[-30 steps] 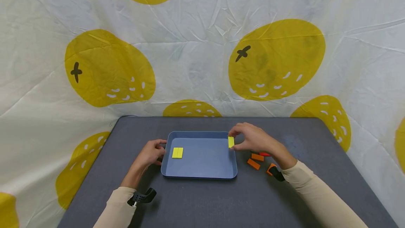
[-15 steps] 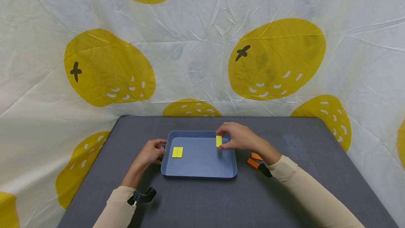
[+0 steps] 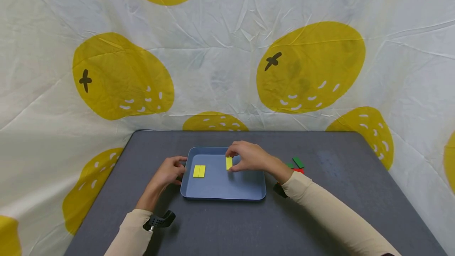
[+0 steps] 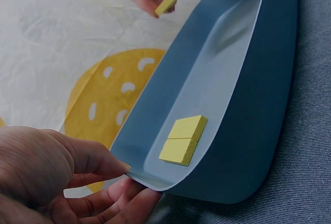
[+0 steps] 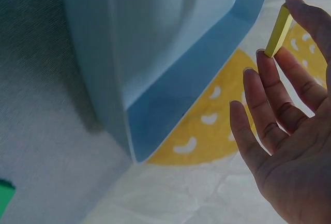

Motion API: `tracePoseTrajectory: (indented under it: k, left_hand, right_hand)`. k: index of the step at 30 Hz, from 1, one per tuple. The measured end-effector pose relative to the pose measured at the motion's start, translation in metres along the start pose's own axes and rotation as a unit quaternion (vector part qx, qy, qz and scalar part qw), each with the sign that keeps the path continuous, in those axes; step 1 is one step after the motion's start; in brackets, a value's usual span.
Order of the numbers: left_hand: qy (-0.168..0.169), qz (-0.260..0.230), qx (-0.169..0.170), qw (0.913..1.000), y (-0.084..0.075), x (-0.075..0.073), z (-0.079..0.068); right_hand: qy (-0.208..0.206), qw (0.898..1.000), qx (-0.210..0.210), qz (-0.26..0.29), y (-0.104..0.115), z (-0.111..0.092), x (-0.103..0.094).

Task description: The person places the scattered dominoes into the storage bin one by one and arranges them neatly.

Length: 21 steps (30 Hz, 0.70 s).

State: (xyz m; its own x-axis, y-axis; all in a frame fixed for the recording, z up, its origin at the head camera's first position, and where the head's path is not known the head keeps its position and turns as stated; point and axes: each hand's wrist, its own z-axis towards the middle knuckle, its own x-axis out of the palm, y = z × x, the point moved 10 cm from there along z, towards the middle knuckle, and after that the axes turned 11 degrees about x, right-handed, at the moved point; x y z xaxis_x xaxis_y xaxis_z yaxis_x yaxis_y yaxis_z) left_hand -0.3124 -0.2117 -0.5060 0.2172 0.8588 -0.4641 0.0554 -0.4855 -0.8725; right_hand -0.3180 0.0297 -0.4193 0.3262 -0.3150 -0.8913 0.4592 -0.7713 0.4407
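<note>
Between thumb and fingertips my right hand (image 3: 250, 156) pinches a small yellow block (image 3: 229, 163), held above the middle of the blue tray (image 3: 220, 189). In the right wrist view this block (image 5: 279, 30) is pinched by its ends, and the other fingers are spread. A pair of yellow blocks (image 3: 199, 171) lies side by side on the tray floor, toward the left end. At the tray's left end my left hand (image 3: 170, 171) holds the rim; the left wrist view shows the thumb (image 4: 106, 162) on the rim and fingers outside the wall.
Right of the tray, a green block (image 3: 298, 162) and a red block (image 3: 298, 170) lie on the dark grey table (image 3: 227, 228), partly behind the right forearm. A white cloth with yellow fruit print (image 3: 220, 74) hangs behind the table.
My right hand has carried the yellow block leftward from the tray's right edge to over its middle. The forearm now covers the orange blocks and uncovers green ones. The left hand stays still.
</note>
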Motion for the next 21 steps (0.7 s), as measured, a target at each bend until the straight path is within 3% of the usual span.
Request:
tracePoseTrajectory:
  k: [21]
  left_hand:
    - [0.004,-0.004,-0.002,1.0,0.001,0.0,0.001]
  right_hand:
    - [0.019,0.999,0.004,-0.034,0.02,0.041,0.041]
